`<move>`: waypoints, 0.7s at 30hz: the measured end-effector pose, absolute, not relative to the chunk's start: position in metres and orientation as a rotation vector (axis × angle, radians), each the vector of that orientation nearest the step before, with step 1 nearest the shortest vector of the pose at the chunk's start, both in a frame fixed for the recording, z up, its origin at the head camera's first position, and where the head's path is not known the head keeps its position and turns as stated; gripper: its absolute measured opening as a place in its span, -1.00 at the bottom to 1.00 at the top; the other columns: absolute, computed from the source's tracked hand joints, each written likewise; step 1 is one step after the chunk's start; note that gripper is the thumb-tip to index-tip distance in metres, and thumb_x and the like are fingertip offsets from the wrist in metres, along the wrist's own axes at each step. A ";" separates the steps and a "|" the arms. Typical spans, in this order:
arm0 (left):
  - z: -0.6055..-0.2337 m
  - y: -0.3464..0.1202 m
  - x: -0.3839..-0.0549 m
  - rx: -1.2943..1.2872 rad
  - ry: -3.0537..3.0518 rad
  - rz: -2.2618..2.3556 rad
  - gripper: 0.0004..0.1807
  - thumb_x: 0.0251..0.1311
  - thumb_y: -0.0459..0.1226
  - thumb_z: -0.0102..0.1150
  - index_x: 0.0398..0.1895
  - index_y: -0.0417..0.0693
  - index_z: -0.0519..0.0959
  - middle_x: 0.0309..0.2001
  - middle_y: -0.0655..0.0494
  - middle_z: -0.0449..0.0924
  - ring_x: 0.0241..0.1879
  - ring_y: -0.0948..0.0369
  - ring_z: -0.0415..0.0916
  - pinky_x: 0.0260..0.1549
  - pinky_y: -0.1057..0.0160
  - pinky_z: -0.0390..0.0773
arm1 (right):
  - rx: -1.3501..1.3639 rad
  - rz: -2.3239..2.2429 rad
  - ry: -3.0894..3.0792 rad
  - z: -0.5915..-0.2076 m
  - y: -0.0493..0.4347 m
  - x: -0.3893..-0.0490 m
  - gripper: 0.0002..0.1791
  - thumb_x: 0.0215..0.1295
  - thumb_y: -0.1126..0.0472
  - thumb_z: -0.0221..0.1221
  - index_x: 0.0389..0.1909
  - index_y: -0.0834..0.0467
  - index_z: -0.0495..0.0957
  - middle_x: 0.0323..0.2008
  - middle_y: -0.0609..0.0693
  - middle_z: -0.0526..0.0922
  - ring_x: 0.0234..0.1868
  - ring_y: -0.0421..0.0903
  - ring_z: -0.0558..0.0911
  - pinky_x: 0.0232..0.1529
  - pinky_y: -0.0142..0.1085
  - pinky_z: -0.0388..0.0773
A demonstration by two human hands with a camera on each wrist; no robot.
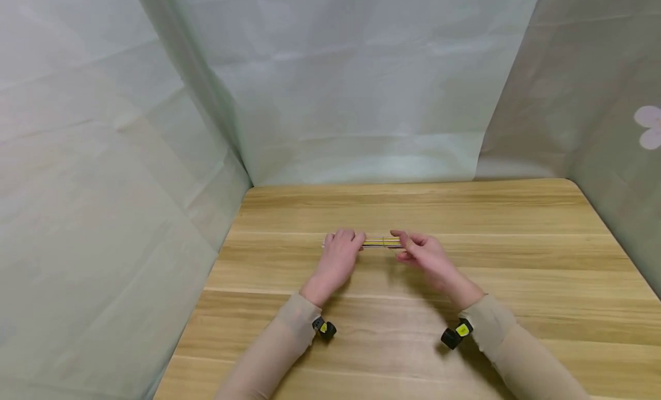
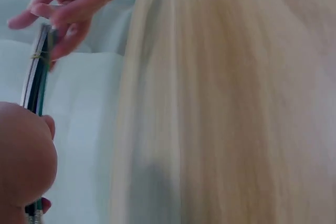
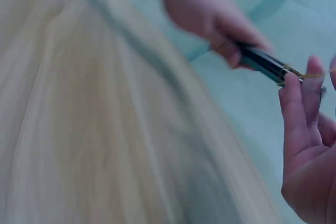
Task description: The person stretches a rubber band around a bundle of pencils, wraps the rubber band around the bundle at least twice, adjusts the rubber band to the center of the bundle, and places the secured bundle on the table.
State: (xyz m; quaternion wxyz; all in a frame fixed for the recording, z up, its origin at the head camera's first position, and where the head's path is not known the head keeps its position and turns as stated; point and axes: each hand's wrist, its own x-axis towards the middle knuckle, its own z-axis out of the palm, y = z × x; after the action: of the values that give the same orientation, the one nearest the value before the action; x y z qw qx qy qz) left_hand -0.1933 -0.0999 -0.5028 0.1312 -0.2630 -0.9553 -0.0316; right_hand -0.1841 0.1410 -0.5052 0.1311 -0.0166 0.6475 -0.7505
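Note:
A thin bundle of pencils (image 1: 373,243) is held level above the table, its long side running left to right. My left hand (image 1: 341,255) grips the bundle's left part from above. Around the right part goes a thin yellowish rubber band (image 3: 313,76), which in the right wrist view stretches away from the pencils across the fingers. My right hand (image 1: 427,259) is at the bundle's right end with the stretched band on its fingers. The left wrist view shows the pencils (image 2: 35,85) between both hands. The left palm hides the bundle's middle there.
A wood-grain table (image 1: 516,274) lies under the hands. Pale cloth (image 1: 351,101) hangs behind it and along the left and right sides. A small black camera (image 1: 325,329) is strapped to the left wrist and another (image 1: 454,335) to the right.

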 end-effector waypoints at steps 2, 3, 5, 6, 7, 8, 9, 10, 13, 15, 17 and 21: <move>-0.502 -0.098 -0.191 -0.798 -2.750 -0.002 -0.95 0.53 -0.26 0.14 -0.09 0.08 0.46 -0.21 0.11 0.51 -0.12 0.07 0.45 -0.12 0.07 0.38 | -0.100 -2.038 2.051 -0.505 0.140 -0.184 -0.42 0.52 0.04 0.34 0.32 0.39 0.58 -0.11 0.00 0.79 -0.37 -0.22 0.73 -0.17 -0.35 0.72; -0.502 -0.097 -0.191 -0.818 -2.731 0.048 -0.94 0.53 -0.28 0.13 -0.07 0.08 0.47 -0.20 0.10 0.51 -0.12 0.07 0.45 -0.12 0.07 0.39 | -0.137 -1.943 2.163 -0.505 0.140 -0.184 -0.44 0.46 0.03 0.40 0.26 0.35 0.65 -0.15 0.00 0.80 -0.38 -0.19 0.73 -0.22 -0.35 0.71; -0.500 -0.094 -0.188 -0.859 -2.687 0.141 -0.91 0.54 -0.32 0.10 -0.03 0.06 0.47 -0.20 0.08 0.51 -0.12 0.06 0.47 -0.13 0.07 0.42 | -0.227 -1.771 2.369 -0.506 0.139 -0.184 -0.52 0.35 0.01 0.49 0.14 0.23 0.75 -0.30 0.00 0.82 -0.42 -0.15 0.74 -0.32 -0.35 0.67; -0.499 -0.093 -0.188 -0.873 -2.662 0.178 -0.90 0.54 -0.32 0.10 -0.01 0.06 0.47 -0.20 0.07 0.52 -0.12 0.06 0.47 -0.14 0.08 0.43 | -0.271 -1.694 2.468 -0.508 0.139 -0.183 -0.57 0.30 0.00 0.52 0.05 0.18 0.79 -0.39 -0.02 0.80 -0.45 -0.15 0.72 -0.37 -0.35 0.64; -0.499 -0.092 -0.187 -0.880 -2.641 0.202 -0.88 0.53 -0.34 0.09 -0.01 0.06 0.47 -0.20 0.07 0.52 -0.13 0.06 0.48 -0.15 0.08 0.43 | -0.309 -1.626 2.565 -0.509 0.139 -0.184 -0.63 0.25 -0.01 0.56 -0.05 0.13 0.82 -0.46 -0.07 0.78 -0.48 -0.15 0.70 -0.42 -0.34 0.59; -0.498 -0.091 -0.187 -0.880 -2.626 0.220 -0.88 0.52 -0.33 0.09 -0.01 0.06 0.47 -0.21 0.08 0.51 -0.14 0.07 0.48 -0.16 0.09 0.44 | -0.351 -1.559 2.659 -0.510 0.139 -0.184 -0.69 0.22 -0.01 0.57 -0.14 0.09 0.82 -0.50 -0.14 0.75 -0.50 -0.17 0.67 -0.45 -0.33 0.54; -0.498 -0.090 -0.186 -0.878 -2.613 0.233 -0.89 0.51 -0.33 0.09 -0.02 0.06 0.47 -0.22 0.08 0.51 -0.15 0.07 0.47 -0.17 0.10 0.44 | -0.382 -1.509 2.736 -0.512 0.139 -0.184 -0.73 0.21 -0.02 0.58 -0.21 0.05 0.82 -0.54 -0.18 0.72 -0.51 -0.18 0.63 -0.47 -0.32 0.49; -0.498 -0.089 -0.186 -0.878 -2.607 0.240 -0.90 0.51 -0.32 0.10 -0.03 0.06 0.47 -0.23 0.08 0.51 -0.16 0.08 0.48 -0.18 0.10 0.44 | -0.404 -1.476 2.789 -0.513 0.138 -0.183 -0.76 0.20 -0.02 0.57 -0.26 0.03 0.80 -0.54 -0.21 0.70 -0.52 -0.19 0.59 -0.47 -0.31 0.47; -0.499 -0.087 -0.184 -0.887 -2.613 0.245 -0.91 0.51 -0.30 0.10 -0.04 0.06 0.46 -0.24 0.09 0.51 -0.16 0.09 0.48 -0.18 0.11 0.45 | -0.419 -1.433 2.860 -0.517 0.138 -0.181 -0.77 0.20 0.01 0.54 -0.32 0.03 0.74 -0.49 -0.21 0.65 -0.50 -0.18 0.52 -0.47 -0.29 0.44; -0.499 -0.086 -0.184 -0.898 -2.632 0.253 -0.91 0.52 -0.31 0.10 -0.03 0.06 0.45 -0.23 0.09 0.51 -0.15 0.09 0.48 -0.17 0.11 0.45 | -0.395 -1.444 2.842 -0.519 0.138 -0.178 -0.76 0.23 0.03 0.49 -0.26 0.06 0.69 -0.42 -0.15 0.67 -0.45 -0.16 0.55 -0.41 -0.28 0.47; -0.500 -0.086 -0.184 -0.901 -2.659 0.271 -0.89 0.53 -0.31 0.10 0.00 0.06 0.45 -0.21 0.09 0.52 -0.13 0.09 0.49 -0.15 0.11 0.46 | -0.353 -1.466 2.819 -0.522 0.138 -0.175 -0.68 0.26 0.04 0.45 -0.16 0.13 0.59 -0.34 -0.06 0.70 -0.37 -0.11 0.58 -0.32 -0.23 0.51; -0.501 -0.087 -0.183 -0.871 -2.711 0.311 -0.85 0.55 -0.30 0.11 0.07 0.08 0.48 -0.16 0.11 0.55 -0.09 0.11 0.51 -0.11 0.11 0.47 | -0.351 -1.377 2.883 -0.524 0.140 -0.171 -0.47 0.31 -0.05 0.45 0.10 0.15 0.49 -0.09 0.07 0.75 -0.14 0.01 0.68 -0.10 -0.07 0.59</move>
State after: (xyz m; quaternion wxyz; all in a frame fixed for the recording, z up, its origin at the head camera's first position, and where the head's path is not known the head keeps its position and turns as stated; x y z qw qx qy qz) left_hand -0.1834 -0.0872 -0.5011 0.1381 -0.3012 -0.9373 0.1076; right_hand -0.1705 0.1399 -0.5244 -0.0364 -0.1092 0.8963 -0.4283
